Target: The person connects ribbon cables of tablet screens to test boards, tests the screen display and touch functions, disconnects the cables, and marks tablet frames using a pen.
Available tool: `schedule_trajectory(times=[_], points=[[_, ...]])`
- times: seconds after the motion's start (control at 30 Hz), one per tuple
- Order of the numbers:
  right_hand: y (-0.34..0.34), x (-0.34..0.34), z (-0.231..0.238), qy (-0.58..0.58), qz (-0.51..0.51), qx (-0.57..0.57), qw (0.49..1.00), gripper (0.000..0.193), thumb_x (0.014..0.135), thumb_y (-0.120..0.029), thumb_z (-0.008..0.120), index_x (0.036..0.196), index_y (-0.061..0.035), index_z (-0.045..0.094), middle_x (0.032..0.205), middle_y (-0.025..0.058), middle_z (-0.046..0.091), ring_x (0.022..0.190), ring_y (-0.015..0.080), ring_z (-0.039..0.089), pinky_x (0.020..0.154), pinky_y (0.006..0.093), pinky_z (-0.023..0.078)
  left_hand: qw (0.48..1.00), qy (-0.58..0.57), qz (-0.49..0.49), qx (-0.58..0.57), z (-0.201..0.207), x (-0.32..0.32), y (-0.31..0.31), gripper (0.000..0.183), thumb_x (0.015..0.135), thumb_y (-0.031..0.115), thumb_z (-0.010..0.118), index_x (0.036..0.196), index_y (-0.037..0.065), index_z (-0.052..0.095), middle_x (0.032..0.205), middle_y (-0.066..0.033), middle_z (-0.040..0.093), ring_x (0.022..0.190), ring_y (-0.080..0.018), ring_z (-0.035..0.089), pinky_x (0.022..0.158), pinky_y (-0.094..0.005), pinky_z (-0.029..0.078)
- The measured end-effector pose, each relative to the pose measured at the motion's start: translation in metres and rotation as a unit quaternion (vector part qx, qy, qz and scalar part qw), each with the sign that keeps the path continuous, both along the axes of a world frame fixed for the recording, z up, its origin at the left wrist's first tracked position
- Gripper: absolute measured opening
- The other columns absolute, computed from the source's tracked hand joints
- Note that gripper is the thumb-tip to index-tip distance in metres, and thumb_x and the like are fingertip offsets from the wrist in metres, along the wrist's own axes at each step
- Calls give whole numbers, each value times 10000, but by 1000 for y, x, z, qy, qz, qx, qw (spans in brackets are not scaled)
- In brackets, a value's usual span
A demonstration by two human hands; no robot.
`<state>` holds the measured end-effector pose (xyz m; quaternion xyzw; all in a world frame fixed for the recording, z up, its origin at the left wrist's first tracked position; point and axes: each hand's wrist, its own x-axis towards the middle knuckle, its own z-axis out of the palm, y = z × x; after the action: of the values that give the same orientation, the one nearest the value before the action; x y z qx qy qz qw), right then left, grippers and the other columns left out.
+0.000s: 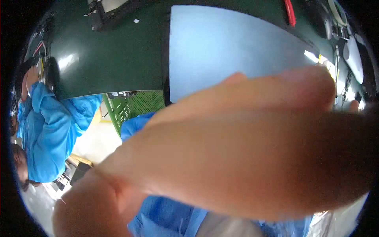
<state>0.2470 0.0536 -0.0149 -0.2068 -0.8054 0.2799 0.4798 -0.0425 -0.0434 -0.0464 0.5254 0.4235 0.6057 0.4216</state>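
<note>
What appears to be my left hand [221,158] fills the middle and lower part of the head view, very close to the camera and blurred. Its fingers stretch toward the right edge, where they turn dark. The thumb stands apart at the lower left. Nothing shows between thumb and fingers; whatever lies behind the hand is hidden. Beyond it, a light blue-grey flat panel [221,43] lies on the dark green table [114,51], its lower part covered by the hand. I cannot make out my right hand.
At the left, a person in a blue smock [49,130] sits with hands at the table. A green plastic crate [146,102] stands below the table edge. A black-framed object [104,14] is at the far left, a red tool handle [290,12] at the far right.
</note>
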Motion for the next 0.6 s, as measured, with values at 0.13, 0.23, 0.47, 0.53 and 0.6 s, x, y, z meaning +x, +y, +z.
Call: schedule_trajectory(times=[0.13, 0.23, 0.47, 0.53, 0.6], points=[[-7, 17, -8, -53, -1, -17, 998, 680, 837, -512, 484, 1191, 68, 499, 1266, 350, 412, 1128, 449, 490, 958, 557, 386, 995, -68, -70, 2, 0, 61, -4, 375, 926, 341, 455, 1186, 94, 564, 1210, -57, 564, 1122, -240, 504, 944, -347, 343], [-2, 29, -3, -67, 52, -35, 996, 644, 831, -477, 484, 1198, 52, 496, 1275, 345, 399, 1131, 451, 487, 953, 562, 390, 993, -95, -69, -2, 21, 48, -41, 354, 926, 336, 461, 1161, 99, 578, 1195, -49, 572, 1111, -235, 509, 940, -347, 345], [13, 31, -14, -96, 67, -13, 993, 569, 816, -395, 484, 1213, 14, 489, 1297, 332, 370, 1137, 455, 478, 943, 573, 399, 972, -153, -173, 51, 39, -87, -93, 308, 925, 325, 477, 1103, 111, 610, 1161, -30, 592, 1087, -224, 523, 928, -347, 348], [10, 27, -22, -89, 79, -17, 993, 551, 812, -371, 484, 1217, 3, 488, 1304, 329, 362, 1139, 457, 476, 940, 576, 402, 967, -157, -195, 52, 47, -91, -96, 296, 925, 322, 481, 1087, 115, 619, 1151, -24, 597, 1080, -221, 527, 925, -347, 349], [3, 32, -20, -91, 86, -20, 992, 535, 808, -348, 484, 1221, -8, 486, 1310, 325, 354, 1141, 458, 473, 937, 579, 405, 959, -171, -221, 55, 50, -76, -88, 285, 925, 319, 486, 1070, 118, 628, 1141, -19, 603, 1073, -218, 530, 922, -347, 350]])
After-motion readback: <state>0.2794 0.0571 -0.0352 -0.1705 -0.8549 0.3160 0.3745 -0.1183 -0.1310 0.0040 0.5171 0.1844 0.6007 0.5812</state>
